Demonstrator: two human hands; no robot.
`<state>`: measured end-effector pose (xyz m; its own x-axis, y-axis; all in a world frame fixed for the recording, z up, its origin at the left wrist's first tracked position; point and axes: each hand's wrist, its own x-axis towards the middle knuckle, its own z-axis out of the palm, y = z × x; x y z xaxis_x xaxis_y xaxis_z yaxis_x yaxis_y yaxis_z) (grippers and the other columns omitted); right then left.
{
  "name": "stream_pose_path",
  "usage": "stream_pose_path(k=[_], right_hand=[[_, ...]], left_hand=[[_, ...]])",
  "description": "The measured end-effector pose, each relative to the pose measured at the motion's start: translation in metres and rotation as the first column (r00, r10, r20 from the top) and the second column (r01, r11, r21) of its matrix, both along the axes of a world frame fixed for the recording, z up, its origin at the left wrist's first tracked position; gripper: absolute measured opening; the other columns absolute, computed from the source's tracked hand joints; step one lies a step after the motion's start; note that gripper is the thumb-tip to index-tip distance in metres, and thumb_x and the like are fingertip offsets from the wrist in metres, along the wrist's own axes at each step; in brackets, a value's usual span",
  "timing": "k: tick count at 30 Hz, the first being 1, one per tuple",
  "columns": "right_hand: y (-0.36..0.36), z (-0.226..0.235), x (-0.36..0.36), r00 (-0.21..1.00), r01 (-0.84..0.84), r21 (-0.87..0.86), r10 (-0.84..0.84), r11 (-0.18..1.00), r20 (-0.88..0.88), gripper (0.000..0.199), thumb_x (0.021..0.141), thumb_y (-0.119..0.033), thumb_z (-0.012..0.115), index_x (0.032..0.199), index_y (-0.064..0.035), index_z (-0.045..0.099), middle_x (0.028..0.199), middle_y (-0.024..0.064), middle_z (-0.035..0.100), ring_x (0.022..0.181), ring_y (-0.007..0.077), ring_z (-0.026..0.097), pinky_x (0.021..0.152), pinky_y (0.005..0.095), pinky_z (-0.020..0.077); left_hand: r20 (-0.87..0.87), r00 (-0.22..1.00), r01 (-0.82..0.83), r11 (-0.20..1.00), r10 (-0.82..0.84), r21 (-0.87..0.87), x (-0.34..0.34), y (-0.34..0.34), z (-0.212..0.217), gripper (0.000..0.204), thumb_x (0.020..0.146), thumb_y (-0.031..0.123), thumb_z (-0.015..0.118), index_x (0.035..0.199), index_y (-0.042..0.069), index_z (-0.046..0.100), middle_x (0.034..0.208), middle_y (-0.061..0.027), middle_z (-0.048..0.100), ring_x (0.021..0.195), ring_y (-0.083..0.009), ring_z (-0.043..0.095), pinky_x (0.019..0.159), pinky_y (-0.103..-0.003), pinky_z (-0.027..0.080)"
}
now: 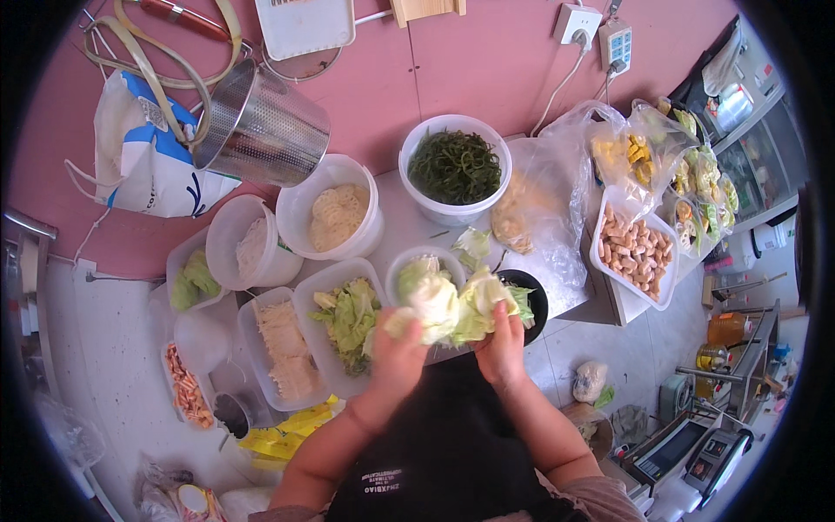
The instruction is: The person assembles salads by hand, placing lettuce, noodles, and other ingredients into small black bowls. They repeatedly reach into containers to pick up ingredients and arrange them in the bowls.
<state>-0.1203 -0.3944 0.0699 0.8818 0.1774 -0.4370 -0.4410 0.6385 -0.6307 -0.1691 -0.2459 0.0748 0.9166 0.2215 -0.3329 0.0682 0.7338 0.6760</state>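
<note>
My left hand (pixel 398 352) is closed on a pale green leafy head (pixel 435 306), lettuce or cabbage. A loose-looking leaf (pixel 477 306) of the same kind is pinched in my right hand (pixel 501 346), touching or close to the head. Just beyond them is a round white tub (pixel 416 258), partly hidden by the head. Under and beside my right hand stands a black bowl (pixel 541 304) with greens in it. Torn leaves (pixel 346 315) fill a clear tray left of my left hand. Another leaf piece (pixel 472 246) lies on the counter behind.
Behind stand a tub of dark green seaweed-like strips (pixel 458 167) and a tub of pale noodle-like food (pixel 337 217). A tray of sausage pieces (pixel 635 248) sits right, near plastic bags (pixel 565 187). Trays of shredded food (pixel 287 348) and reddish pieces (pixel 187 387) are left.
</note>
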Motion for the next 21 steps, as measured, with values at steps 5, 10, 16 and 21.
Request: stream_pose_path(k=[5,10,16,21], right_hand=[[-0.015,0.007,0.0,0.99,-0.136,0.121,0.137,0.983,-0.006,0.048,0.098,-0.038,0.034,0.133,-0.0051,0.034,0.122,0.0166,0.05,0.105,0.0366,0.057,0.082,0.0491,0.051],[-0.023,-0.006,-0.018,0.961,-0.271,0.002,0.27,0.963,0.063,0.048,0.097,-0.038,0.039,0.131,-0.0052,0.032,0.12,0.0155,0.05,0.101,0.0351,0.058,0.081,0.0507,0.051],[-0.016,-0.019,-0.042,0.831,-0.26,-0.532,0.467,0.806,0.302,0.035,0.092,-0.017,0.054,0.121,-0.0044,0.039,0.107,0.0073,0.05,0.098,0.0142,0.049,0.087,0.0283,0.0409],[-0.01,-0.004,-0.062,0.767,-0.125,-0.805,0.571,0.58,0.292,0.029,0.086,-0.013,0.062,0.109,-0.0031,0.05,0.088,0.0134,0.062,0.079,0.0237,0.062,0.072,0.0328,0.0481]], left_hand=[[-0.008,0.986,-0.168,0.983,0.168,-0.068,-0.016,0.052,0.006,0.033,0.09,0.006,0.05,0.123,0.005,0.044,0.121,-0.0111,0.053,0.115,-0.0259,0.051,0.099,-0.042,0.042],[-0.234,0.967,-0.025,0.947,0.104,0.319,-0.05,0.116,-0.039,0.04,0.083,0.002,0.06,0.12,0.003,0.044,0.119,-0.0156,0.053,0.113,-0.0296,0.052,0.099,-0.039,0.04],[0.066,0.989,-0.077,-0.079,-0.135,0.994,-0.037,0.052,0.021,0.048,0.069,0.003,0.071,0.114,0.003,0.056,0.107,-0.0133,0.059,0.099,-0.0297,0.057,0.085,-0.036,0.047],[0.112,0.936,-0.175,-0.163,-0.333,0.971,-0.034,0.004,0.023,0.021,0.073,0.004,0.071,0.089,0.005,0.06,0.088,-0.0073,0.06,0.07,-0.0214,0.061,0.059,-0.03,0.05]])
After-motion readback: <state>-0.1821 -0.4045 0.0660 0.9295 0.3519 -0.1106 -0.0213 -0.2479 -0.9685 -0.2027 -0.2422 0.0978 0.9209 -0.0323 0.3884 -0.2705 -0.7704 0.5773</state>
